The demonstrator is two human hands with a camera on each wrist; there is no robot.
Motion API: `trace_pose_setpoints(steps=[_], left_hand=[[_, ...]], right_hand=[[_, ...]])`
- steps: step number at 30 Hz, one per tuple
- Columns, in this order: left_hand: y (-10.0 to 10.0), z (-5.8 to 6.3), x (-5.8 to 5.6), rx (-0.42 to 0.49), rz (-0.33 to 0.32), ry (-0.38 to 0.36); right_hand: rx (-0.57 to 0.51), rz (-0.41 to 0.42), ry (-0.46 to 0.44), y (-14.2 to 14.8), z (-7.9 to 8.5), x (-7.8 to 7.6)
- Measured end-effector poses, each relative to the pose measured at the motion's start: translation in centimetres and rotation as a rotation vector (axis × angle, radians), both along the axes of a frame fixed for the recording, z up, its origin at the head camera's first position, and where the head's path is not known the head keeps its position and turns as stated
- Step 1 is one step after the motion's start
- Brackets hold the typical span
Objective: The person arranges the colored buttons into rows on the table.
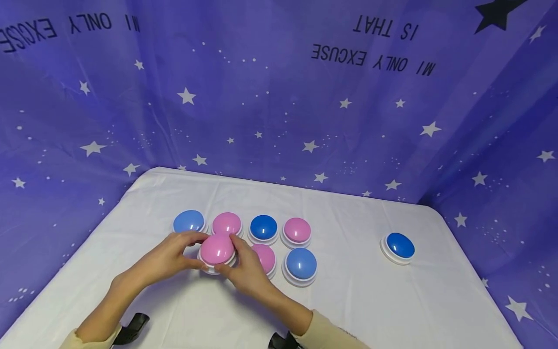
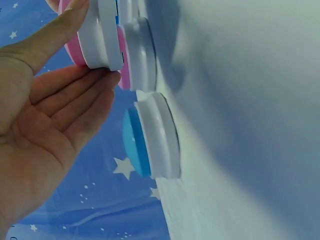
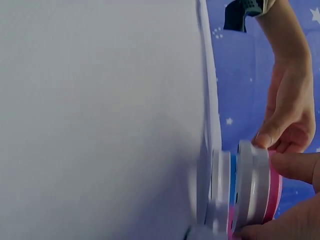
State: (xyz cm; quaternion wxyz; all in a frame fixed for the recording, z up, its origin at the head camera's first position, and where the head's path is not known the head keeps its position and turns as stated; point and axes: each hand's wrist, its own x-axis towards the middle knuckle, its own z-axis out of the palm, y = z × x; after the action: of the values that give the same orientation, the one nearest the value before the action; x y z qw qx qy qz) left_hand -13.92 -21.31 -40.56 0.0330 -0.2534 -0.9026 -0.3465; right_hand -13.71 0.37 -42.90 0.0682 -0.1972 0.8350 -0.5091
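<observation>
Both hands hold one pink dome push button [image 1: 217,249] with a white base, raised off the table. My left hand [image 1: 172,257] grips its left edge between thumb and fingers. On its right edge, my right hand [image 1: 248,269] pinches with thumb and finger. In the left wrist view the raised button [image 2: 100,35] has its white underside clear of the cloth, and the left hand [image 2: 50,105] has its fingers at the base. Behind it stand a light blue button [image 1: 189,221] and a pink button [image 1: 226,224]. Another pink button [image 1: 265,258] is partly hidden by the right hand.
A dark blue button [image 1: 263,227] and a pink button [image 1: 297,230] continue the back row. A light blue button [image 1: 301,264] stands in front of them. Far right sits a lone dark blue button [image 1: 400,245]. A starry purple curtain [image 1: 261,97] surrounds the white-clothed table [image 1: 348,300].
</observation>
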Motion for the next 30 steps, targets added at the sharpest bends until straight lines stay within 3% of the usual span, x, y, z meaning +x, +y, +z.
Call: trace_pose_setpoints(steps=[8, 14, 22, 30], left_hand=[[-0.7, -1.6, -0.4, 0.032, -0.087, -0.035], [-1.0, -2.3, -0.1, 0.053, -0.108, -0.02], [-1.1, -3.1, 0.1, 0.041, -0.106, 0.003], [-1.3, -3.0, 0.4, 0.009, -0.071, 0.017]], right_hand=[[-0.01, -0.005, -0.043, -1.1, -1.0, 1.1], [-0.009, -0.015, -0.059, -1.3, -1.1, 1.8], [-0.018, -0.03, -0.112, -1.4, -1.0, 2.1], [-0.019, -0.061, -0.149, -1.5, -1.0, 2.3]])
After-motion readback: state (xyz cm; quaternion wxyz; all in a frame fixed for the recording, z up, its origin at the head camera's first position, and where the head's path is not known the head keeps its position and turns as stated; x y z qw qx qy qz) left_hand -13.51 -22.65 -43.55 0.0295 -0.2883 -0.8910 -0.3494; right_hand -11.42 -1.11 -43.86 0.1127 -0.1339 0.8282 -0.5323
